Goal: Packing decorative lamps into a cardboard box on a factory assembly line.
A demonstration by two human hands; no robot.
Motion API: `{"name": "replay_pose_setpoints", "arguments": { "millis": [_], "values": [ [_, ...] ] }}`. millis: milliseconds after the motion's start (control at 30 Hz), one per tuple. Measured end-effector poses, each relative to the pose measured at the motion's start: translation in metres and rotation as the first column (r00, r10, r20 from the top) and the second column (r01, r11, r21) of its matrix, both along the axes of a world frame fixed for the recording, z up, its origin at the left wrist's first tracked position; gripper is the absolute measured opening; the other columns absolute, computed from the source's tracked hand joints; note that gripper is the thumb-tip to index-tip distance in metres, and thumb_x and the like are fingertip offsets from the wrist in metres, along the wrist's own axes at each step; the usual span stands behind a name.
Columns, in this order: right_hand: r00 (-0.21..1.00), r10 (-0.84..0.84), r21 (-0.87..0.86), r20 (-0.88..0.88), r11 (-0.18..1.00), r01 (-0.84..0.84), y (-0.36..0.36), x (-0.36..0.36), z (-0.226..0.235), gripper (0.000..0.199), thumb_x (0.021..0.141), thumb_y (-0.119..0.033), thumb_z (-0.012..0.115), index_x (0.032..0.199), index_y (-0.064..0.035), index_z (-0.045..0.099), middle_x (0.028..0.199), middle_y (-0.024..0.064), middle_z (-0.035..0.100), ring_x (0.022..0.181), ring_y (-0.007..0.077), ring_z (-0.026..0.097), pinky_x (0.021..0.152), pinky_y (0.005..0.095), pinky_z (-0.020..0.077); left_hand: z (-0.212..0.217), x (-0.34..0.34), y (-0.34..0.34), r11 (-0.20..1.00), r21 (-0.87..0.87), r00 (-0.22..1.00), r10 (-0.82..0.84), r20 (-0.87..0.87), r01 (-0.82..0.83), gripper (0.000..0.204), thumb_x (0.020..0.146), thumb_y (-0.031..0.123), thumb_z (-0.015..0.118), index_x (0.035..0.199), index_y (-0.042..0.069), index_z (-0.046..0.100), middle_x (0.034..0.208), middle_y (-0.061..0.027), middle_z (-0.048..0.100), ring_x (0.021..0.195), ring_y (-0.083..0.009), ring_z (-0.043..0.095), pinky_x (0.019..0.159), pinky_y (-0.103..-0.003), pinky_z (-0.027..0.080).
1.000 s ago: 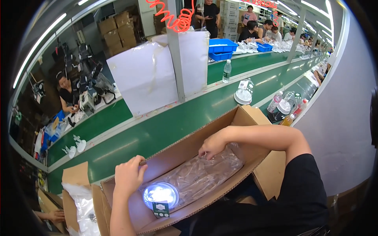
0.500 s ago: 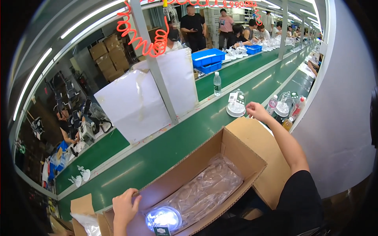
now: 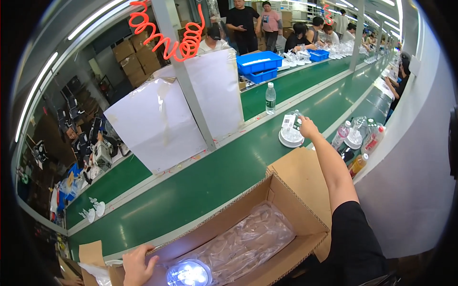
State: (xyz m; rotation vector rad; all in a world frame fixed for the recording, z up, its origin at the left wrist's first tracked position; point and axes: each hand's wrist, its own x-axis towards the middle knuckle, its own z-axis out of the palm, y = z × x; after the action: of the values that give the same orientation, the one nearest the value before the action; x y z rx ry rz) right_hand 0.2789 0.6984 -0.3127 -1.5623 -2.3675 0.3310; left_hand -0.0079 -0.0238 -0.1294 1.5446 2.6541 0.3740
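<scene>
My right hand (image 3: pixel 308 127) reaches far out over the belt, its curled fingers at the upper right side of a clear dome (image 3: pixel 297 123) on a round white base (image 3: pixel 290 138). A white tag hangs on that dome; the exact finger contact is partly hidden. Nearer to me, my left hand (image 3: pixel 137 265) grips the rim of an open cardboard box (image 3: pixel 210 232), thumb on the inside. A clear plastic liner (image 3: pixel 253 233) covers the box's bottom. At the box's near left end lies a glowing round, clear-covered lamp (image 3: pixel 189 273).
A green conveyor belt (image 3: pixel 191 186) runs behind the box. A water bottle (image 3: pixel 270 98) stands past the dome. Drink bottles (image 3: pixel 341 135) are at the right by a grey panel (image 3: pixel 405 157). Blue bins (image 3: pixel 260 62), white boards (image 3: pixel 152 124) and several people are farther off.
My right hand has moved from beside the dome onto its upper part. The view has shifted slightly; my left hand stays on the box rim.
</scene>
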Motion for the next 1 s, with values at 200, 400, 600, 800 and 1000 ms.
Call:
{"name": "replay_pose_setpoints", "arguments": {
  "millis": [200, 400, 600, 800, 1000],
  "values": [
    [0.987, 0.073, -0.095, 0.143, 0.994, -0.059, 0.030, -0.029, -0.011, 0.083, 0.092, -0.019, 0.063, 0.163, -0.0143, 0.020, 0.170, 0.0165, 0.015, 0.145, 0.0452, 0.038, 0.119, 0.0491, 0.0359, 0.020, 0.004, 0.008, 0.995, -0.077, 0.997, 0.061, 0.048, -0.057, 0.020, 0.097, 0.020, 0.063, 0.114, 0.011, 0.068, 0.099, -0.0176, 0.073, 0.092, -0.0379, 0.071, 0.080, -0.043, 0.054],
    [0.990, 0.107, -0.044, 0.095, 0.994, -0.103, 0.029, -0.052, -0.003, 0.085, 0.092, -0.026, 0.068, 0.161, -0.0121, 0.021, 0.161, 0.0193, 0.030, 0.136, 0.0446, 0.047, 0.112, 0.0505, 0.0440, 0.017, 0.000, 0.007, 0.995, -0.085, 0.997, 0.062, 0.054, -0.058, 0.021, 0.095, 0.020, 0.064, 0.113, 0.009, 0.069, 0.097, -0.0176, 0.073, 0.089, -0.0359, 0.072, 0.078, -0.041, 0.054],
    [0.995, -0.025, 0.048, 0.092, 0.999, 0.021, 0.028, -0.047, -0.005, 0.029, 0.093, -0.007, 0.057, 0.122, -0.0019, 0.059, 0.136, 0.0246, 0.046, 0.110, 0.0443, 0.065, 0.096, 0.0487, 0.0555, 0.022, 0.005, 0.015, 0.996, -0.070, 0.996, 0.058, 0.068, -0.053, 0.020, 0.095, 0.023, 0.065, 0.111, 0.011, 0.069, 0.094, -0.0156, 0.073, 0.087, -0.0361, 0.071, 0.076, -0.041, 0.054],
    [0.999, 0.013, 0.069, 0.037, 0.997, -0.016, -0.004, -0.042, 0.002, 0.027, 0.086, -0.009, 0.069, 0.114, -0.0082, 0.068, 0.123, 0.0215, 0.059, 0.109, 0.0433, 0.066, 0.095, 0.0484, 0.0556, 0.027, 0.013, 0.012, 0.999, -0.021, 0.997, 0.026, 0.070, -0.025, 0.022, 0.094, 0.026, 0.067, 0.109, 0.010, 0.068, 0.095, -0.0150, 0.073, 0.089, -0.0357, 0.071, 0.076, -0.041, 0.054],
    [0.967, 0.227, 0.262, -0.117, 0.946, -0.190, -0.063, -0.036, 0.100, 0.024, 0.082, -0.007, 0.077, 0.105, -0.0100, 0.072, 0.112, 0.0196, 0.062, 0.108, 0.0416, 0.064, 0.094, 0.0492, 0.0532, 0.014, 0.009, 0.004, 1.000, 0.013, 0.999, -0.015, 0.030, 0.014, 0.033, 0.085, 0.033, 0.072, 0.109, 0.011, 0.070, 0.102, -0.0113, 0.075, 0.091, -0.0331, 0.071, 0.077, -0.042, 0.050]
  ]
}}
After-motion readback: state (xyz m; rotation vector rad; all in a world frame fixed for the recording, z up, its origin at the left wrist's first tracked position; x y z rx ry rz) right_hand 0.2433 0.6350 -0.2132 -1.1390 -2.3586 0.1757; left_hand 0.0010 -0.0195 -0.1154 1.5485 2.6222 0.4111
